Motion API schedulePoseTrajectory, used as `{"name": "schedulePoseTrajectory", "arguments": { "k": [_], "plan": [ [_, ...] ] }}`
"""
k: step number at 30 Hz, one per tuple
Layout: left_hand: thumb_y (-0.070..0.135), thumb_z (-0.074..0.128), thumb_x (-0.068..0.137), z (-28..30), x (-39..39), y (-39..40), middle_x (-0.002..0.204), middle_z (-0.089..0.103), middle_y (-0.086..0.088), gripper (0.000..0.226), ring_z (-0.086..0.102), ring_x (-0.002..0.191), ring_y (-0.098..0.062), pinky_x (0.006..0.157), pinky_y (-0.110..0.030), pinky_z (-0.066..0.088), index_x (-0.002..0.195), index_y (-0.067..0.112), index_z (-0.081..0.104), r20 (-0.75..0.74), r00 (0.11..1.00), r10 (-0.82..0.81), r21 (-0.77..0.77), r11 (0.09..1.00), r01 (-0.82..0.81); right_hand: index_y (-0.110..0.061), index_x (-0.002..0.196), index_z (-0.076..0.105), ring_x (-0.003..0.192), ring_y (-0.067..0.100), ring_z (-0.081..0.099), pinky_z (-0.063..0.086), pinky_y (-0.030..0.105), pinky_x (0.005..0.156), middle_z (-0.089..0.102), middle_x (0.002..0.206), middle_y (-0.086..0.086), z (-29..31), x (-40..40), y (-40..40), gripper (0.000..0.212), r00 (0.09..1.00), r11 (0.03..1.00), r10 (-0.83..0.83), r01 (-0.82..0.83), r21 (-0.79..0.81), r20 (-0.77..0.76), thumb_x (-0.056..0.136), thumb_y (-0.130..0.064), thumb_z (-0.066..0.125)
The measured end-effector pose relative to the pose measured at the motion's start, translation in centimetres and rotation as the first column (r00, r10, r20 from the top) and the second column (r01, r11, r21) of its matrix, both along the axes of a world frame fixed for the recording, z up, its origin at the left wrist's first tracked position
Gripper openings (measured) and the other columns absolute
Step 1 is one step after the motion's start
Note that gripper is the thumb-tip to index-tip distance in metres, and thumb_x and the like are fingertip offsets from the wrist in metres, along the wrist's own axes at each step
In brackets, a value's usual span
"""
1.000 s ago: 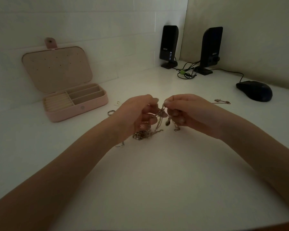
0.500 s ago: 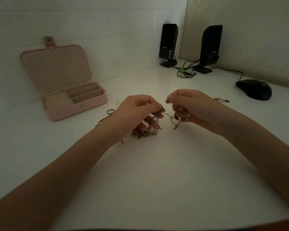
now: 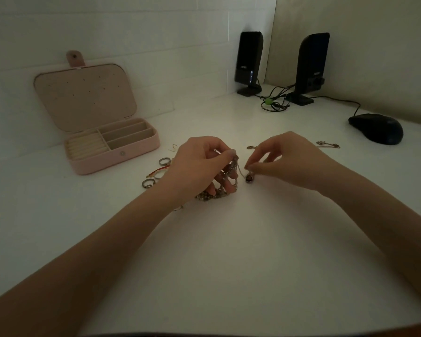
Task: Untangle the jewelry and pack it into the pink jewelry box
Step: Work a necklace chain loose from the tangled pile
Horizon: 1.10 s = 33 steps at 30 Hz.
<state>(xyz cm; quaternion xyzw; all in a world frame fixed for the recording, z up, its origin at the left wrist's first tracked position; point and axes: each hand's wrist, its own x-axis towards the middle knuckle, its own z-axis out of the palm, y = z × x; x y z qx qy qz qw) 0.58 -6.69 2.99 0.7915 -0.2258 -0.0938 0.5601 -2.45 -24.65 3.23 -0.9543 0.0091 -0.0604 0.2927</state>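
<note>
White desk (image 3: 229, 263): pink jewelry box (image 3: 112, 147) open at far left, loose rings (image 3: 156, 173) beside it; left hand (image 3: 199, 164) clutches tangled chains (image 3: 226, 181), right hand (image 3: 284, 159) pinches a pendant (image 3: 249, 178); speakers (image 3: 249, 62), mouse (image 3: 377, 128) far right; near desk bare.

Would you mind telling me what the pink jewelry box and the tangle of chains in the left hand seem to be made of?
The pink jewelry box looks like matte faux leather outside, with a smooth skin and a snap tab; its lining appears velvety and its ring rolls padded, though the dim light leaves this open. The tangle of chains held by the left hand looks like polished metal, glinting along fine links; silver or gold tone is hard to tell.
</note>
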Motion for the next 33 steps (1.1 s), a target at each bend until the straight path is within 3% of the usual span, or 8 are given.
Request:
{"name": "schedulePoseTrajectory", "arguments": {
  "k": [3, 6, 10, 14, 19, 23, 26, 33],
  "plan": [
    [0.018, 0.056, 0.096, -0.1, 0.0, 0.0, 0.067, 0.072, -0.007, 0.015, 0.07, 0.055, -0.023, 0.037, -0.02, 0.042, 0.09, 0.006, 0.064, 0.002, 1.0, -0.011, -0.003, 1.0, 0.011, -0.037, 0.081, 0.069, 0.072, -0.003, 0.061, 0.042, 0.014, 0.06, 0.064, 0.083, -0.023, 0.6, -0.3, 0.4, 0.005, 0.998, 0.992, 0.02, -0.027, 0.121, 0.063, 0.085, -0.037, 0.068],
    [0.018, 0.055, 0.097, -0.1, 0.1, 0.1, 0.067, 0.072, -0.007, 0.015, 0.07, 0.055, -0.021, 0.037, -0.02, 0.043, 0.09, 0.007, 0.063, 0.025, 1.0, -0.011, -0.017, 1.0, 0.011, -0.034, 0.08, 0.071, 0.065, -0.011, 0.06, 0.041, 0.002, 0.05, 0.068, 0.082, -0.017, 0.8, -0.6, 0.7, 0.008, 0.998, 0.95, 0.063, -0.051, 0.307, -0.03, 0.087, -0.033, 0.067],
    [0.017, 0.056, 0.096, 0.1, 0.1, 0.1, 0.068, 0.072, -0.006, 0.015, 0.069, 0.054, -0.02, 0.037, -0.021, 0.045, 0.096, 0.006, 0.067, 0.064, 0.998, -0.027, -0.047, 0.998, 0.03, -0.026, 0.088, 0.076, 0.075, -0.006, 0.065, 0.047, 0.015, 0.073, 0.074, 0.087, -0.011, 0.8, -0.9, 0.9, 0.015, 0.987, 0.906, 0.095, -0.031, 0.422, -0.131, 0.083, -0.038, 0.069],
    [0.016, 0.055, 0.096, 0.2, -0.1, 0.1, 0.066, 0.071, -0.008, 0.016, 0.069, 0.054, -0.022, 0.039, -0.023, 0.049, 0.097, 0.005, 0.067, 0.054, 0.998, -0.041, -0.064, 0.997, 0.044, -0.021, 0.088, 0.077, 0.081, 0.003, 0.064, 0.045, 0.023, 0.08, 0.075, 0.091, 0.001, 0.7, -1.0, 1.3, 0.016, 0.987, 0.879, 0.106, -0.035, 0.476, -0.123, 0.081, -0.033, 0.072],
    [0.017, 0.057, 0.096, 0.1, -0.3, -0.1, 0.059, 0.068, -0.009, 0.014, 0.068, 0.05, -0.024, 0.039, -0.027, 0.051, 0.093, 0.007, 0.066, 0.092, 0.996, 0.006, -0.047, 0.999, -0.002, -0.014, 0.09, 0.075, 0.079, 0.005, 0.063, 0.048, 0.023, 0.08, 0.075, 0.089, 0.003, 0.4, -0.9, 1.4, 0.021, 0.988, 0.886, 0.109, -0.046, 0.462, -0.112, 0.081, -0.033, 0.071],
    [0.021, 0.056, 0.096, -0.2, -0.3, -0.1, 0.054, 0.066, -0.006, 0.014, 0.065, 0.044, -0.012, 0.037, -0.018, 0.045, 0.09, 0.01, 0.063, 0.233, 0.969, 0.086, 0.025, 0.995, -0.094, -0.018, 0.087, 0.072, 0.065, -0.002, 0.059, 0.044, 0.009, 0.059, 0.07, 0.079, -0.006, 0.6, -0.8, 1.0, 0.013, 0.988, 0.851, 0.101, -0.025, 0.525, -0.116, 0.085, -0.03, 0.068],
    [0.023, 0.055, 0.097, -0.5, -0.2, -0.2, 0.047, 0.062, 0.0, 0.015, 0.057, 0.038, -0.006, 0.037, -0.014, 0.041, 0.088, 0.013, 0.062, 0.282, 0.953, 0.108, 0.085, 0.987, -0.137, -0.017, 0.086, 0.071, 0.062, 0.0, 0.057, 0.042, 0.009, 0.054, 0.068, 0.075, -0.009, 0.7, -0.7, 1.0, 0.013, 0.985, 0.817, 0.095, 0.005, 0.576, -0.144, 0.086, -0.029, 0.067],
    [0.013, 0.048, 0.095, 0.1, 0.1, 0.1, 0.038, 0.053, 0.001, 0.015, 0.067, 0.047, -0.019, 0.034, -0.014, 0.034, 0.083, 0.009, 0.057, 0.121, 0.985, 0.122, 0.093, 0.987, -0.133, -0.011, 0.093, 0.067, 0.058, 0.002, 0.058, 0.041, 0.021, 0.066, 0.069, 0.075, -0.005, 1.3, -0.6, 0.5, 0.013, 0.968, 0.682, 0.091, 0.112, 0.723, -0.235, 0.093, -0.021, 0.059]
  ]
}}
